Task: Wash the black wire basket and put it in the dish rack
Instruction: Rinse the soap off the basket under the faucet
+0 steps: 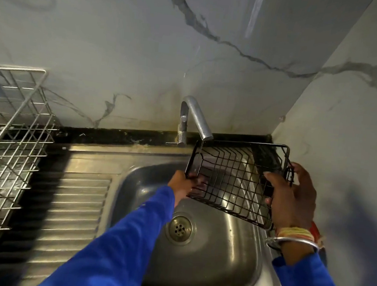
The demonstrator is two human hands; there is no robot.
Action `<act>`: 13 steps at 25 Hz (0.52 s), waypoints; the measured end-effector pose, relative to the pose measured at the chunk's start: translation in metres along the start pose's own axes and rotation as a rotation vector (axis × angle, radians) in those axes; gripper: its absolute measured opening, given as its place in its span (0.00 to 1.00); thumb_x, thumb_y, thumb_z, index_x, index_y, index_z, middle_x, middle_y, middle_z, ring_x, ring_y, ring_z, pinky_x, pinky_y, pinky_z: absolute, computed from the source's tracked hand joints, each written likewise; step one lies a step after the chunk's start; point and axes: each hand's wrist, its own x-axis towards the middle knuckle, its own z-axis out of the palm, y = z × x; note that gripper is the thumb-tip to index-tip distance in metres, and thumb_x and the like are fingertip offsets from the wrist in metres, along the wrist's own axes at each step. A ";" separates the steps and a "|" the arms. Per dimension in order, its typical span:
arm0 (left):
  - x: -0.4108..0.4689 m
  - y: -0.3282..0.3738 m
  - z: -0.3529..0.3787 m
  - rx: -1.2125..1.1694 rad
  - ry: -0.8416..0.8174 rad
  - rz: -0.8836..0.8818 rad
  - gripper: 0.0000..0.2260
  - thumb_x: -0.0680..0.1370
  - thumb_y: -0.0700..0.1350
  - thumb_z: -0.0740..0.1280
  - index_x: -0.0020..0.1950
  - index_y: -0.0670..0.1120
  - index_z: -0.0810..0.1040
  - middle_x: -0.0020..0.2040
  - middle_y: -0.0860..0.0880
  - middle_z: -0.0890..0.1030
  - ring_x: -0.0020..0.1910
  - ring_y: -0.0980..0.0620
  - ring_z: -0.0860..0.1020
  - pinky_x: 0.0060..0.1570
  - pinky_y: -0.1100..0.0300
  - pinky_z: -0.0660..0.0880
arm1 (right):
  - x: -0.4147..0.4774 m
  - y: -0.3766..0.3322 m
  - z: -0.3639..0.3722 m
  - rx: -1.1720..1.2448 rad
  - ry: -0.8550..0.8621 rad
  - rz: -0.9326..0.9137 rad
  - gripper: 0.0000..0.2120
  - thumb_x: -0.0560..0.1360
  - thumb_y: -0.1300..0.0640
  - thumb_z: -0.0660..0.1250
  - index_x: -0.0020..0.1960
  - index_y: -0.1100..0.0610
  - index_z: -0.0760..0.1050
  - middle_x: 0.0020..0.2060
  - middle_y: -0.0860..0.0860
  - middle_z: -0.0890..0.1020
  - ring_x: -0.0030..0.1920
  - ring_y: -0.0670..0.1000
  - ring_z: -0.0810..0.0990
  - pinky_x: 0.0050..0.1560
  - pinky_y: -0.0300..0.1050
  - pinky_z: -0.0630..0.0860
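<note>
**Marble corner, steel sink: basket held under the spout**

Grey-veined marble wall (123, 47) backs a stainless steel sink (218, 264) set into a dark bench (116, 135). Over the bowl, right of centre in the frame, I hold the black wire basket (236, 178) tilted, its open side toward me, clear of the sink floor. My left grip (183, 185) is curled round the basket's lower left corner. My right grip (291, 196) clasps the right end, thumb inside the mesh and fingers behind. The faucet (196, 118) spout sits just above the basket's upper left corner, and a thin stream of water drops from it onto the wire. Below the basket lies the round drain (180, 229). The dish rack (10, 128), of silver wire, stands at the left edge of the frame, well apart from the basket, beyond the ribbed drainboard (72, 201). A silver bangle (292, 241) circles my right wrist.
</note>
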 end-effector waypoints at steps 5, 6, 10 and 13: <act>0.026 0.033 -0.012 0.197 0.024 0.107 0.08 0.81 0.33 0.66 0.59 0.38 0.79 0.53 0.42 0.86 0.51 0.46 0.86 0.55 0.46 0.83 | -0.010 0.013 0.000 -0.041 -0.103 -0.084 0.26 0.68 0.42 0.68 0.65 0.41 0.69 0.57 0.48 0.80 0.55 0.53 0.79 0.58 0.58 0.76; 0.028 0.047 -0.015 0.224 0.040 0.163 0.09 0.81 0.33 0.66 0.60 0.39 0.78 0.52 0.43 0.86 0.49 0.48 0.86 0.53 0.49 0.83 | -0.008 0.015 0.001 -0.028 -0.121 -0.088 0.26 0.67 0.41 0.68 0.65 0.40 0.70 0.58 0.47 0.80 0.56 0.52 0.79 0.57 0.59 0.76; 0.019 0.068 -0.008 0.208 0.029 0.278 0.11 0.80 0.33 0.67 0.56 0.48 0.76 0.53 0.45 0.85 0.46 0.51 0.85 0.40 0.61 0.82 | 0.008 0.016 0.000 0.150 0.019 0.003 0.20 0.63 0.44 0.71 0.54 0.36 0.74 0.51 0.49 0.82 0.50 0.55 0.82 0.49 0.64 0.80; 0.015 0.040 -0.001 0.171 0.008 0.199 0.07 0.82 0.35 0.65 0.60 0.40 0.76 0.54 0.40 0.84 0.45 0.49 0.86 0.40 0.59 0.82 | 0.008 0.004 0.002 0.233 0.136 -0.023 0.18 0.66 0.48 0.73 0.53 0.39 0.73 0.49 0.51 0.81 0.48 0.54 0.81 0.48 0.64 0.80</act>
